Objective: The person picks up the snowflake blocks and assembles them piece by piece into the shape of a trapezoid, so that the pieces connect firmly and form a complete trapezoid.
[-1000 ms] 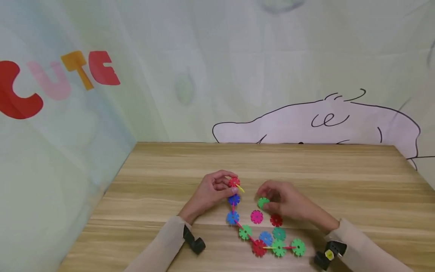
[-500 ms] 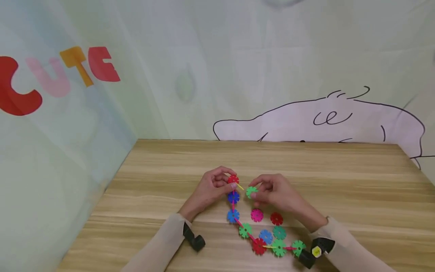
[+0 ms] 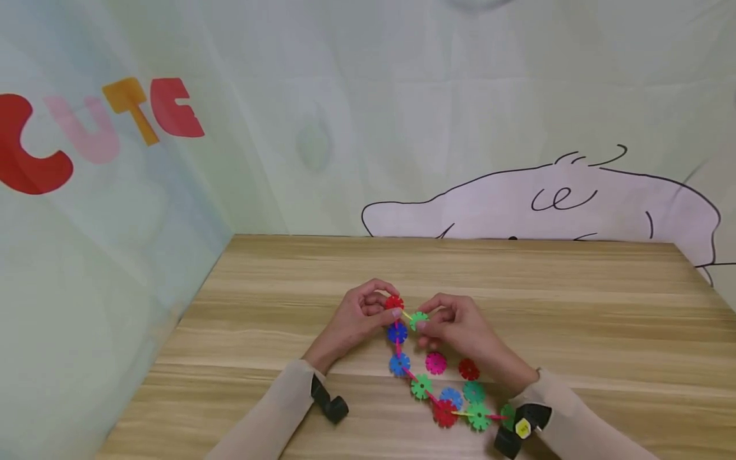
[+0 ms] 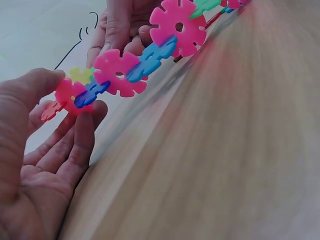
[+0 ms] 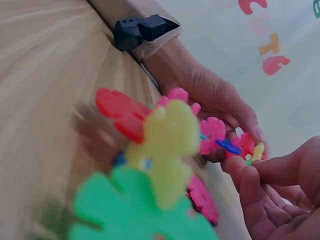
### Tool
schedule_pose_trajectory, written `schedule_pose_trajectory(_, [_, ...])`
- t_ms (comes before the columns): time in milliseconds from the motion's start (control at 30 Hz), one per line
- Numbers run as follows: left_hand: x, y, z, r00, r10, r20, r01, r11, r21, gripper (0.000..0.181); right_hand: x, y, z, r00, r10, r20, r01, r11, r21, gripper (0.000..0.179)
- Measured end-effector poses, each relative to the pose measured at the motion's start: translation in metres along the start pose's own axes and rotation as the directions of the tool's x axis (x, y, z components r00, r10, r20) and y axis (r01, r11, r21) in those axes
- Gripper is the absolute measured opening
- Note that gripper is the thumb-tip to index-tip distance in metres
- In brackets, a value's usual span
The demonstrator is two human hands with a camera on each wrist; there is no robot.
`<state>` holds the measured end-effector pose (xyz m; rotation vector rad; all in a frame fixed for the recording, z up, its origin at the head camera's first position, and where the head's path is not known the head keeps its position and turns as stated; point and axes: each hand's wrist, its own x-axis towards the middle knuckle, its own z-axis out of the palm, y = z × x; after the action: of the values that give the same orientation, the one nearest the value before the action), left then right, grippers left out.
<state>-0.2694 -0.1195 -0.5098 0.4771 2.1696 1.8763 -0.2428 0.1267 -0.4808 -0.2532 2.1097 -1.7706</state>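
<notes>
My left hand [image 3: 365, 313] pinches the red notched disc [image 3: 394, 302] at the far end of a chain of snowflake discs, thumb on one side and fingers on the other. In the left wrist view this disc [image 4: 64, 91] looks pink. From it a yellow disc [image 3: 407, 315], seen edge-on, sticks out to the right. My right hand [image 3: 460, 326] pinches a green disc [image 3: 418, 319] right at the yellow one's edge. Below, the chain runs through a dark blue disc [image 3: 397, 333], a blue disc [image 3: 399, 364] and a green disc [image 3: 421, 386] toward a red disc [image 3: 445, 414].
Loose discs lie inside the chain's bend: magenta [image 3: 436, 363], dark red [image 3: 469, 368], teal [image 3: 474, 391] and blue [image 3: 451, 397]. My right wrist camera [image 3: 508, 441] partly covers the chain's near right end. A printed cloth wall [image 3: 322, 115] stands behind the wooden table [image 3: 259, 275].
My right hand has carried the green disc left and away from me, up to the yellow disc. The lower chain has shifted slightly right; my left hand keeps its hold.
</notes>
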Motion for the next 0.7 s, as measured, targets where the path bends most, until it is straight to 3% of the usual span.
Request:
schedule_pose_trajectory(233, [0.001, -0.001, -0.001, 1.0, -0.006, 0.007, 0.006, 1.0, -0.016, 0.031, 0.001, 0.002, 0.009, 0.999, 0.03, -0.043, -0.025, 0.995, 0.101, 0.022])
schedule_pose_trajectory(700, [0.001, 0.001, -0.001, 1.0, -0.018, -0.005, 0.018, 0.999, 0.033, 0.03, 0.003, -0.002, 0.016, 0.993, 0.051, -0.111, -0.031, 0.984, 0.173, 0.02])
